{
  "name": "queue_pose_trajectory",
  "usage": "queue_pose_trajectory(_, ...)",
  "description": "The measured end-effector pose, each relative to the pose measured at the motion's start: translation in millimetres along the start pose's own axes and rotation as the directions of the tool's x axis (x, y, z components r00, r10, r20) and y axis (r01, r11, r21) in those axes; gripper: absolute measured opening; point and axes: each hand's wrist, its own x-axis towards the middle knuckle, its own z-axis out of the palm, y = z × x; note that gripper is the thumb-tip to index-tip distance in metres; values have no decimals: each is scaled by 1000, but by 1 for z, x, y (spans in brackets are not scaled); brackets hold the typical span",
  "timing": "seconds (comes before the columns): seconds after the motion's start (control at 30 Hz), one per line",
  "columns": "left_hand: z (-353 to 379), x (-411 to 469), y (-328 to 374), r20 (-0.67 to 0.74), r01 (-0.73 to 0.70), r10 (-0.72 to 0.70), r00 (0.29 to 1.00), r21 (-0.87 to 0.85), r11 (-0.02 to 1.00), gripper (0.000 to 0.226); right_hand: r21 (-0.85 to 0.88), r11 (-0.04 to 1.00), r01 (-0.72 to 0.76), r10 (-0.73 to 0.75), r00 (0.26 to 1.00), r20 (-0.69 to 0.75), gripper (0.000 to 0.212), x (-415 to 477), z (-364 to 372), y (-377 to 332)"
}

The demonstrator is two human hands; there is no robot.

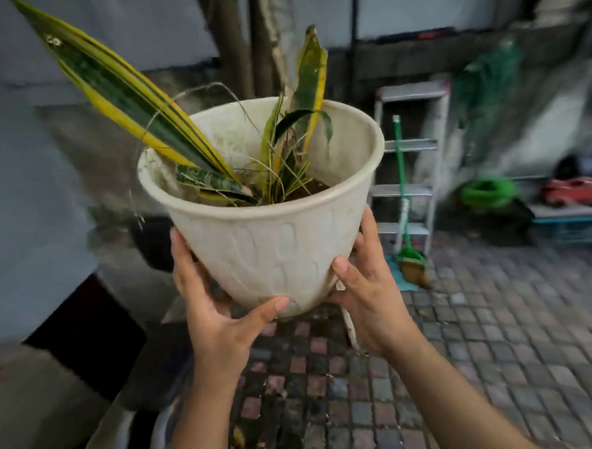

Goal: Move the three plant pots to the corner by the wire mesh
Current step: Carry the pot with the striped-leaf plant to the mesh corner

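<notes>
The pot (275, 239) is a cream plastic tub with a raised pattern on its wall, held up in the air in front of the person, well above the paving (466, 352). It carries soil and a snake plant (137, 105) with long stiff yellow-edged leaves, one reaching far up and left.

Both hands are clamped on it low down. The left hand (210, 307) cups the left side, thumb pressed along the base; the right hand (366, 289) takes the right side, thumb on the front wall, fingers behind.

With soil inside, the pot is probably fairly heavy for its thin wall, and the tall leaf likely makes it top-heavy toward the left. The plastic looks smooth and could flex or slip if squeezed near the rim, so a hold under the base, as here, seems the safer one. The leaves would crease if knocked.

Beyond it stand a stepladder (411, 170) and a green-handled broom (405, 218) against the wall. Farther right, something green and net-like (485, 73) may be the mesh, though blur makes that uncertain.
</notes>
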Motion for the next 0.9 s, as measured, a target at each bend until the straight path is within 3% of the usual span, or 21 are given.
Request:
queue_pose_trajectory(0.23,106,24,-61,208,116,-78,975,-178,977,140,-33,999,33,-39,973,-229,93,10,-96,-4)
queue_pose_trajectory(0.43,235,55,-109,326,149,-65,943,-239,960,132,-121,991,59,-103,911,-400,86,46,-209,-21)
queue_pose_trajectory(0.7,372,109,-161,384,201,-103,917,-224,954,136,-186,983,9,-89,899,-430,90,126,-332,-50)
queue_pose_trajectory(0.9,436,159,-206,337,246,-128,933,-336,909,121,-200,980,-22,-64,907,-415,90,201,-394,-39)
